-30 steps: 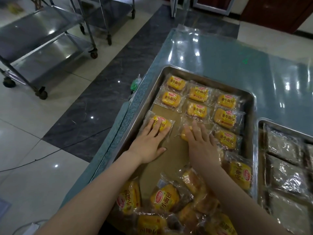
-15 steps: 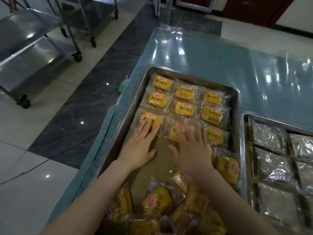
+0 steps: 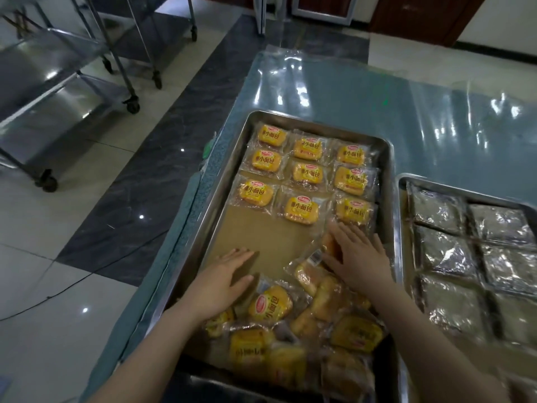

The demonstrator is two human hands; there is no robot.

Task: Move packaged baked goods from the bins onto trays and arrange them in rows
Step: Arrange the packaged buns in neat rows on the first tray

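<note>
Head view: loose bread packets (image 3: 273, 306) heap at the tray's (image 3: 232, 158) near end. Left hand (image 3: 223, 282) lies flat on bare lining (image 3: 261, 231), holding nothing; right hand (image 3: 356, 257), fingers spread, presses one packet (image 3: 315, 257). Beyond, nine packets (image 3: 302, 210) sit in rows. Neighbouring tray (image 3: 402, 228) holds silvery packs (image 3: 444, 251).

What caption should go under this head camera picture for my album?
Left hand and right hand reach over a metal tray holding nine yellow bread packets in rows.

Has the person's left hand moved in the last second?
Yes. The left hand has drawn back toward the person, off the yellow wrapped bun packet in the third row, over bare brown tray liner.
</note>
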